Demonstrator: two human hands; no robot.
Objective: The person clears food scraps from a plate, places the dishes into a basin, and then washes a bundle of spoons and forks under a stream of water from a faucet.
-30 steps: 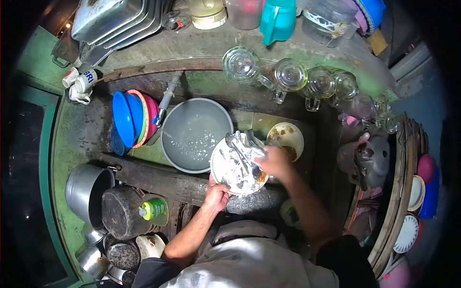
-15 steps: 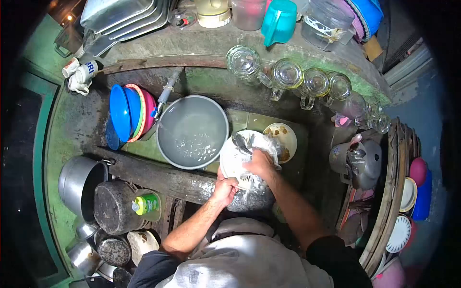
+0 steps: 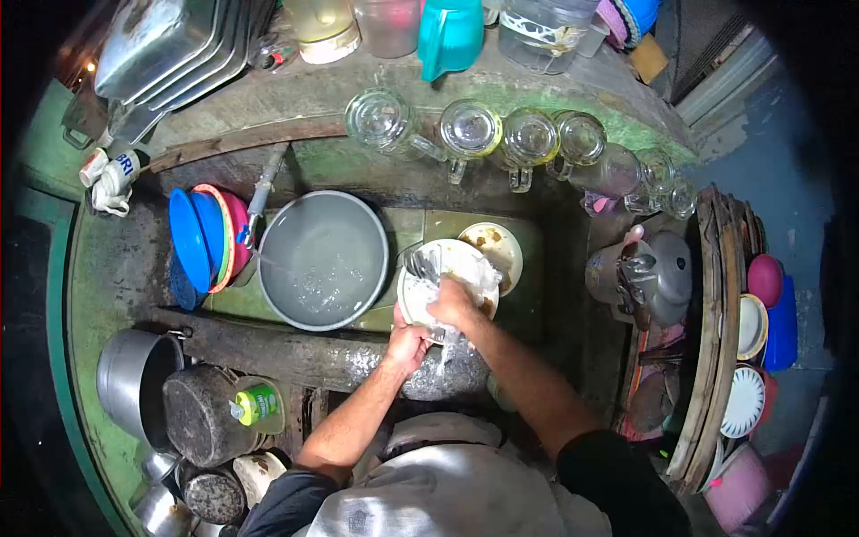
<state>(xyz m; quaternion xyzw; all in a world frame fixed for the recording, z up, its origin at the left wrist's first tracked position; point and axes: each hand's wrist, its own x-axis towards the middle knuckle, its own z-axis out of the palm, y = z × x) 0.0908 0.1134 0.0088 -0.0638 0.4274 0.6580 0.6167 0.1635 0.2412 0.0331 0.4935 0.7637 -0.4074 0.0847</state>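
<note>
In the head view my left hand grips the near-left rim of a white plate, held over the front ledge of the sink. My right hand presses down inside the plate with its fingers curled. Around those fingers lies white, shiny stuff like suds or crumpled plastic; I cannot tell what they grip. Metal cutlery lies at the plate's left upper part. Just behind it, a second plate with brown food scraps sits on the sink floor. To the left stands a grey basin of cloudy water.
A tap pipe runs over the basin's left side, beside blue and pink bowls. Glass mugs stand upside down along the back ledge. Pots and a green soap pouch are at left; a cutlery-filled pot stands right.
The whole view has shifted, so most things appear farther left. My right hand still works inside the plate, and my left hand keeps its hold on the rim.
</note>
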